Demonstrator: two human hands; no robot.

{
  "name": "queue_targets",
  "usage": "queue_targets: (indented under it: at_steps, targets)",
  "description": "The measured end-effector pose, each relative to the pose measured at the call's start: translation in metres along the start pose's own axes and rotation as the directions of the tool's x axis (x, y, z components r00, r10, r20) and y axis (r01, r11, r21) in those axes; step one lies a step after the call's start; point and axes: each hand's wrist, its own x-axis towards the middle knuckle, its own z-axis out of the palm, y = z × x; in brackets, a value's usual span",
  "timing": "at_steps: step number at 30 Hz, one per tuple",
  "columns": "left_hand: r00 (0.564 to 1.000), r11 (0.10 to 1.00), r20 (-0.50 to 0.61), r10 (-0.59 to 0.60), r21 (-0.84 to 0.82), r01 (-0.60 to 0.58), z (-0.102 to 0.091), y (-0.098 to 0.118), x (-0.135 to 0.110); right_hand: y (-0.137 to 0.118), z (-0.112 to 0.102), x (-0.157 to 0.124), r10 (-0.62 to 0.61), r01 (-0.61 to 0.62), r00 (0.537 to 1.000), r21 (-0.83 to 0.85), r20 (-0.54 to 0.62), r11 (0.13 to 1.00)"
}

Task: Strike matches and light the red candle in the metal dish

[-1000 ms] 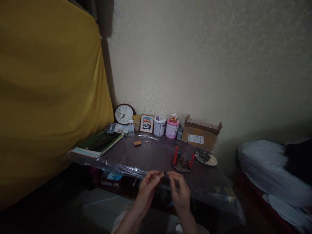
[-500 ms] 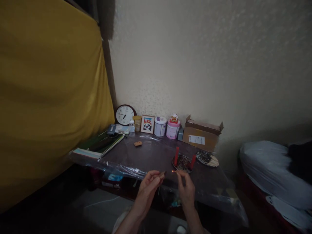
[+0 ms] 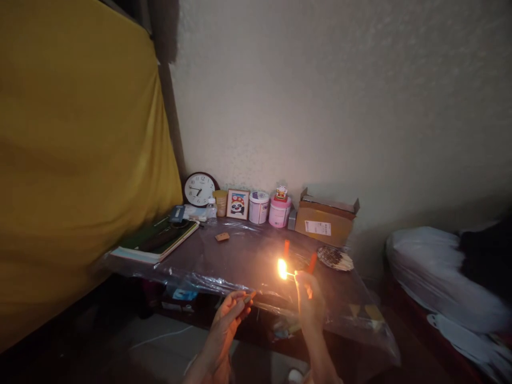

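A burning match is pinched in my right hand, its bright flame pointing left over the table's front part. My left hand is closed on a small flat matchbox, partly covered by the fingers, near the table's front edge. Just behind the flame stands an upright red candle. A second red candle leans to the right behind my right hand. The dish beneath the candles is mostly hidden by the hand and the glare.
On the plastic-covered table lie a small brown block, a plate of matches and a green book. Along the wall stand a clock, a panda picture, two tins and a cardboard box.
The match has gone from a small glow to a large flame, brightening the scene. My left hand has moved down and left, away from my right hand.
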Motion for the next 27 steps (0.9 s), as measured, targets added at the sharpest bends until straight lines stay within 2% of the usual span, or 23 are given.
queue_targets:
  at_steps: [10, 16, 22, 27]
  targets:
    - [0.998, 1.000, -0.058, -0.004, 0.027, 0.005, -0.037, -0.009, -0.008, 0.013, 0.003, 0.008, 0.059, -0.059, 0.998, 0.034, -0.014, 0.998]
    - [0.989, 0.999, -0.143, -0.035, -0.011, 0.034, -0.047, -0.023, -0.002, 0.022, 0.007, 0.010, 0.042, -0.042, 0.999, 0.072, -0.001, 0.997]
    - [0.993, 0.999, -0.113, -0.035, -0.010, 0.034, -0.054, -0.028, 0.004, 0.023, 0.008, 0.011, 0.030, -0.034, 0.999, 0.110, 0.033, 0.993]
    - [0.989, 0.999, -0.141, -0.039, -0.012, 0.038, -0.052, -0.027, 0.000, 0.022, 0.010, 0.015, 0.054, -0.056, 0.998, 0.122, 0.015, 0.991]
